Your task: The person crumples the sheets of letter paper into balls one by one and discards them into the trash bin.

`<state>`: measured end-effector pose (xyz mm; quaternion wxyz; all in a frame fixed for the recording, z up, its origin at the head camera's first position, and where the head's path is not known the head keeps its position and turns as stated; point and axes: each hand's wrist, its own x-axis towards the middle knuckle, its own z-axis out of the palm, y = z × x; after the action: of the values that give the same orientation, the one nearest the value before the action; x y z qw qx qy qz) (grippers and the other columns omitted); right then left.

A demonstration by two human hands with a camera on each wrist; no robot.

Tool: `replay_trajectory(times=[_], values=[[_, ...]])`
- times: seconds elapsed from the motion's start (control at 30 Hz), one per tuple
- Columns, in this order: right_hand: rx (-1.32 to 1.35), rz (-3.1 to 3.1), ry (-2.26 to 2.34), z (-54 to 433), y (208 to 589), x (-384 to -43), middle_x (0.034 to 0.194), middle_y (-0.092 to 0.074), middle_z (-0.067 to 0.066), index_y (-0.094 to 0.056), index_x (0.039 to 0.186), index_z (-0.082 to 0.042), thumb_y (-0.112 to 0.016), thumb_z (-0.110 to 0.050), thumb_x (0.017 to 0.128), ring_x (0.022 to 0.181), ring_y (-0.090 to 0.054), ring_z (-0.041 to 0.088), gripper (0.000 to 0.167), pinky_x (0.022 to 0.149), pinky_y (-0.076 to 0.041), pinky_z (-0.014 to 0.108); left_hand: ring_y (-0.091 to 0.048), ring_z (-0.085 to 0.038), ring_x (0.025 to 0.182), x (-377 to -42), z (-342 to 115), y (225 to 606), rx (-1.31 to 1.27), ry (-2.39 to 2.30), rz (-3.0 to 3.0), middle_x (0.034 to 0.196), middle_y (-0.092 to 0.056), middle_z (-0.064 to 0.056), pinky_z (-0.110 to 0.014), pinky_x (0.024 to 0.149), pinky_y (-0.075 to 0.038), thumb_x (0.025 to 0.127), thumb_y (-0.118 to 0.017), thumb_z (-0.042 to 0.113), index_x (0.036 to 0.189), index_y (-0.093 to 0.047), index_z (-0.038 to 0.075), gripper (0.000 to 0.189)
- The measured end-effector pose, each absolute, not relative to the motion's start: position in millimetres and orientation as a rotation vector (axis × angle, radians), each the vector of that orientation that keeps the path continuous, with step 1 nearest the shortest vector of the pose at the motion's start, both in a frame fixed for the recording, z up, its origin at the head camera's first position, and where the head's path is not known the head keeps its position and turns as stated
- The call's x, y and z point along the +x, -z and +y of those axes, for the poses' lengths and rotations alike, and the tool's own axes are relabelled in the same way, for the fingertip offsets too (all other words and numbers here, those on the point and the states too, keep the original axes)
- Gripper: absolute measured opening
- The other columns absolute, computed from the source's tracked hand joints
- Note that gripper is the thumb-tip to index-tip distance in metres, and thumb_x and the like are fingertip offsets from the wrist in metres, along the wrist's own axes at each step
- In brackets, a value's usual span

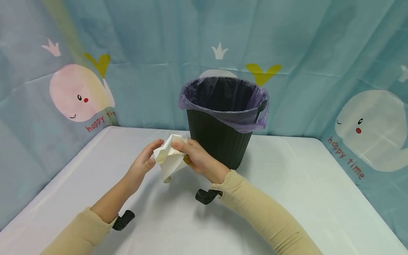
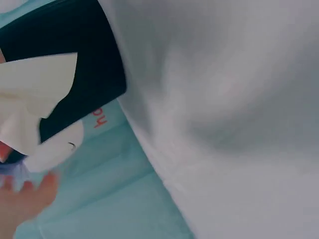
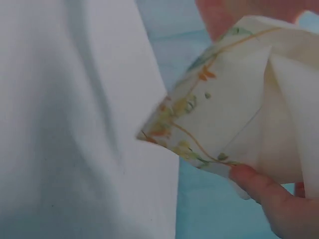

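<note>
A white paper napkin (image 1: 171, 156) with a printed floral border, partly folded, hangs above the table in front of the bin. My right hand (image 1: 200, 156) pinches it at its right side, thumb over the paper. In the right wrist view, the napkin's patterned corner (image 3: 184, 124) points left, and the thumb (image 3: 259, 186) presses its lower edge. My left hand (image 1: 143, 164) is beside the napkin's left edge, its fingers loosely spread. The left wrist view shows those fingers (image 2: 30, 201) apart from the paper.
A dark ribbed trash bin (image 1: 218, 141) lined with a purple bag (image 1: 251, 120) stands at the table's back, just beyond my hands. The white table (image 1: 287, 184) meets a blue curtain (image 1: 153, 95) with whale prints. Each wrist carries a small black camera (image 1: 205, 196).
</note>
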<state>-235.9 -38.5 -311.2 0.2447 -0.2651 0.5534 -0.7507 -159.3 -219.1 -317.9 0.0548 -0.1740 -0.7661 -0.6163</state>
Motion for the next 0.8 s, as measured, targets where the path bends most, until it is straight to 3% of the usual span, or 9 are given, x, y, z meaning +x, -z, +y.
replay_trajectory(times=[0.1, 0.2, 0.3, 0.43, 0.5, 0.57, 0.67, 0.8], values=[[-0.731, 1.508, 2.072, -39, 309, -234, 0.088, -0.062, -0.003, -0.056, 0.115, 0.004, -0.066, -0.025, 0.082, 0.077, -0.06, 0.011, 0.045, 0.066, -0.049, 0.024, -0.022, -0.042, 0.137, -158, -226, 323, -0.54, 1.975, -2.441, 0.151, -0.022, -0.027, -0.065, 0.101, -0.028, 0.087, -0.034, 0.079, 0.152, -0.01, -0.005, 0.108], [-0.71, 1.516, 2.085, -40, 306, -231, 0.092, -0.062, -0.002, -0.059, 0.113, 0.001, -0.058, -0.008, 0.084, 0.077, -0.061, 0.012, 0.03, 0.065, -0.05, 0.024, -0.039, -0.036, 0.127, -161, -230, 327, -0.554, 2.137, -2.483, 0.138, -0.041, -0.02, -0.061, 0.096, -0.038, 0.087, -0.034, 0.078, 0.15, -0.014, -0.005, 0.106], [-0.719, 1.551, 2.087, -41, 306, -230, 0.102, -0.06, -0.004, -0.062, 0.094, -0.008, -0.06, 0.001, 0.084, 0.081, -0.06, 0.012, 0.014, 0.066, -0.05, 0.023, -0.048, -0.022, 0.115, -164, -233, 327, -0.553, 2.311, -2.457, 0.125, -0.051, -0.005, -0.051, 0.093, -0.044, 0.09, -0.044, 0.068, 0.148, -0.016, -0.005, 0.098], [-0.801, 1.619, 2.083, -42, 308, -229, 0.114, -0.056, -0.005, -0.06, 0.083, -0.007, -0.064, 0.008, 0.081, 0.088, -0.057, 0.011, 0.016, 0.071, -0.049, 0.023, -0.052, -0.015, 0.11, -168, -236, 327, -0.562, 2.398, -2.414, 0.122, -0.052, 0.0, -0.037, 0.091, -0.047, 0.093, -0.052, 0.049, 0.147, -0.013, -0.008, 0.087], [-0.838, 1.646, 2.081, -43, 309, -229, 0.116, -0.056, -0.004, -0.06, 0.091, 0.002, -0.064, 0.01, 0.081, 0.09, -0.056, 0.011, 0.014, 0.072, -0.049, 0.023, -0.053, -0.014, 0.11, -169, -237, 326, -0.55, 2.389, -2.398, 0.123, -0.051, -0.002, -0.032, 0.091, -0.047, 0.094, -0.054, 0.043, 0.146, -0.013, -0.009, 0.084], [-0.852, 1.666, 2.075, -43, 310, -229, 0.115, -0.057, -0.002, -0.058, 0.105, 0.008, -0.064, 0.009, 0.081, 0.089, -0.055, 0.011, 0.025, 0.071, -0.048, 0.023, -0.051, -0.013, 0.111, -169, -237, 324, -0.526, 2.361, -2.399, 0.129, -0.048, -0.006, -0.027, 0.092, -0.046, 0.095, -0.055, 0.039, 0.146, -0.013, -0.01, 0.083], [-0.84, 1.677, 2.073, -44, 309, -228, 0.115, -0.057, 0.001, -0.053, 0.113, 0.012, -0.063, 0.009, 0.083, 0.088, -0.055, 0.011, 0.032, 0.07, -0.048, 0.023, -0.049, -0.015, 0.114, -167, -235, 318, -0.479, 2.314, -2.421, 0.137, -0.041, -0.015, -0.025, 0.092, -0.045, 0.096, -0.055, 0.033, 0.146, -0.015, -0.011, 0.078], [-0.877, 1.708, 2.084, -43, 310, -229, 0.122, -0.055, 0.009, -0.054, 0.1, 0.011, -0.064, 0.01, 0.082, 0.093, -0.055, 0.013, 0.021, 0.072, -0.049, 0.023, -0.046, -0.015, 0.117, -165, -233, 315, -0.449, 2.289, -2.469, 0.143, -0.033, -0.021, -0.024, 0.094, -0.043, 0.099, -0.054, 0.038, 0.147, -0.014, -0.01, 0.079]])
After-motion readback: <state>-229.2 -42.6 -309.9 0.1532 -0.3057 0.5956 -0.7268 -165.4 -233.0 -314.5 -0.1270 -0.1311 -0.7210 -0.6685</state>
